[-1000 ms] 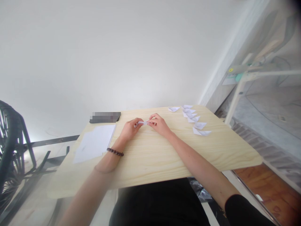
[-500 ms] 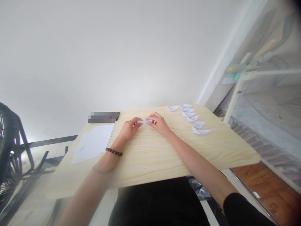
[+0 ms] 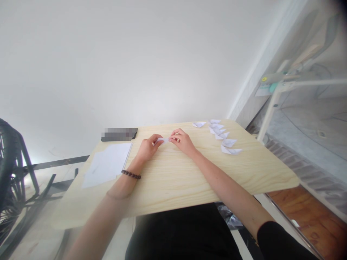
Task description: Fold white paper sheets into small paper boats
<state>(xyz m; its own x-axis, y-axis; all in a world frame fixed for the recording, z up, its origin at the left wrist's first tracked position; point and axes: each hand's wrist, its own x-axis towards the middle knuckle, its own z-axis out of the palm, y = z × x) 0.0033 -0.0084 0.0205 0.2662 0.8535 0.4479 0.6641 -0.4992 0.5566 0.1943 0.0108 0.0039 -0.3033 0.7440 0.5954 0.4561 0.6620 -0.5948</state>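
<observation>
Between my hands, over the middle of the table, is a small folded white paper [image 3: 164,139]. My left hand [image 3: 148,147] pinches its left end between thumb and fingers. The right end is gripped by thumb and fingertips of my right hand [image 3: 182,141]. Parts of the paper are covered by the fingers. To the right, several folded white paper boats [image 3: 222,135] stand in a slanting row, and one more paper boat [image 3: 199,124] sits apart near the back edge.
A stack of white paper sheets [image 3: 107,162] lies on the table's left side. Behind it, at the back left, is a flat black object [image 3: 119,137], partly blurred out. The wooden table [image 3: 179,187] meets a white wall. A dark chair [image 3: 16,155] stands at the left.
The fingertips of my right hand have shifted slightly on the paper's right end. My left hand keeps its pinch, and the paper boats have not moved.
</observation>
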